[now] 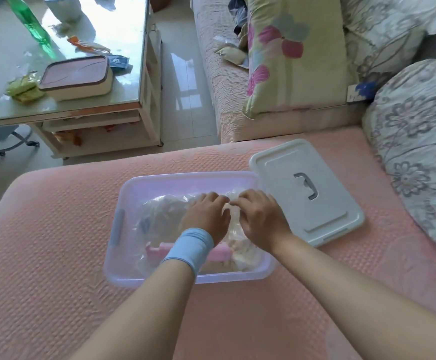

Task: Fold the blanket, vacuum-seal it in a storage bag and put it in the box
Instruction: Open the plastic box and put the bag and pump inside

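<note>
While left hand [206, 216] and right hand [259, 220] pinch the clear plastic bag [159, 216], fingers curled, it needs pressing flat in the translucent lilac box [185, 175].

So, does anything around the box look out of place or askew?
Nothing is spilled or damaged. The lid lies off the box, on the sofa to its right, turned askew to it. The bag sits crumpled inside, with the left hand and right hand on it.
</note>
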{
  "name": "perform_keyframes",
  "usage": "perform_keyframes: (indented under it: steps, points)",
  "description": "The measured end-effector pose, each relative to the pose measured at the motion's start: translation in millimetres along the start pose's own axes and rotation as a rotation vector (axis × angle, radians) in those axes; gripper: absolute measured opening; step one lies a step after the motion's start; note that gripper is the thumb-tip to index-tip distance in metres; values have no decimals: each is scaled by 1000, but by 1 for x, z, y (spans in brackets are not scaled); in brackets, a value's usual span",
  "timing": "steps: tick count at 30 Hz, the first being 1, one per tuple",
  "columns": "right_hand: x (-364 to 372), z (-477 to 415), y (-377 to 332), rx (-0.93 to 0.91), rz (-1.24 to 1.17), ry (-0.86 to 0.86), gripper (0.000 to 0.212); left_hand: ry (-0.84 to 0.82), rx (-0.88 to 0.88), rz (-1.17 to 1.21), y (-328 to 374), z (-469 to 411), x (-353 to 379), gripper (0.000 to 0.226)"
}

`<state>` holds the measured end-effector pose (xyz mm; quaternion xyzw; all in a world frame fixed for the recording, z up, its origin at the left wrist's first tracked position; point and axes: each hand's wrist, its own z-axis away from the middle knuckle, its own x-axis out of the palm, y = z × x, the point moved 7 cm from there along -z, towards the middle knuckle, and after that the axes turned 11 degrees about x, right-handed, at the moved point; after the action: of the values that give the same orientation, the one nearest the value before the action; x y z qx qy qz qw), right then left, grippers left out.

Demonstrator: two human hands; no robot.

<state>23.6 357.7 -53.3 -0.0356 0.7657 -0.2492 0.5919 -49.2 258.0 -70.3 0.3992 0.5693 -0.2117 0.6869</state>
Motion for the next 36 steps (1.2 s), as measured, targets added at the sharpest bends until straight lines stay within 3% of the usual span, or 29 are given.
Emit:
perform_keyframes:
  steps: [4,8,11,13,15,17,19,24,27,30,32,34,36]
  points:
    - [-14,15,93,326,-31,-127,23,79,137,-66,86,-49,8,28]
    - [9,57,177,443,189,-385,35,-47,281,-117,147,-74,45,36]
    - [36,87,216,421,264,-540,45,-341,370,-206,178,-80,96,42]
    - [55,100,232,423,277,-601,51,-557,283,-242,179,-78,132,47]
    - [68,104,242,436,343,-627,69,-655,169,-214,173,-76,156,52]
    - [81,103,254,427,458,-628,89,-681,120,-177,170,-76,173,55]
    - [87,99,264,422,534,-618,93,-685,95,-156,165,-77,185,57]
    - [98,95,271,264,611,-679,63,-629,47,-110,160,-82,203,61]
    - [89,102,264,231,623,-728,61,-590,51,-82,164,-82,206,67]
    - [58,95,257,34,738,-556,60,-575,86,-95,171,-90,202,74]
    - [33,88,248,-81,819,-353,45,-541,118,-89,177,-98,195,76]
    - [11,81,241,-114,790,-204,30,-428,169,-83,185,-108,181,72]
    - [-15,71,240,-57,700,-70,35,-243,232,-102,194,-119,161,60]
